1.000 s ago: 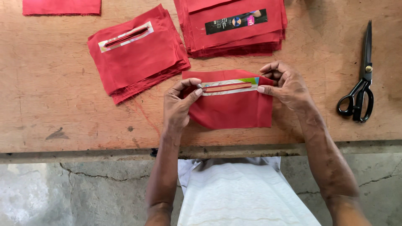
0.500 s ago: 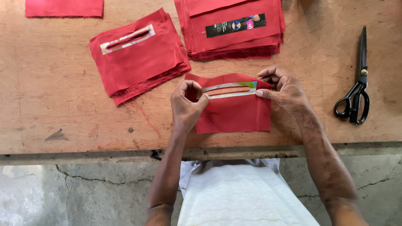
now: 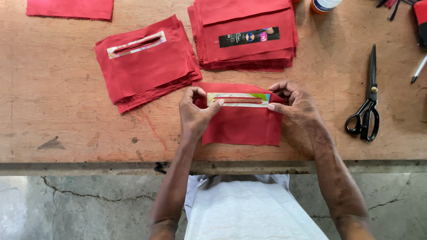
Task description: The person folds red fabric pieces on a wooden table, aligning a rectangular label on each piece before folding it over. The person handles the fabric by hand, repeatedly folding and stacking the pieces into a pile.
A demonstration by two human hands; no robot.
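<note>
Near the worn wooden bench's (image 3: 53,124) front edge, a red fabric rectangle with a slit pale strip (image 3: 242,118) is pinched at both strip ends by the closed fingers of the left hand (image 3: 195,113) and right hand (image 3: 298,104), so flattening seems in hand.

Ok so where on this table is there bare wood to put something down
Bare wood lies along the table left of the left stack, and between the right hand and the scissors. A strip runs along the near edge below the red cloth piece both hands hold; the left hand grips its left end. The back is crowded with stacks.
</note>
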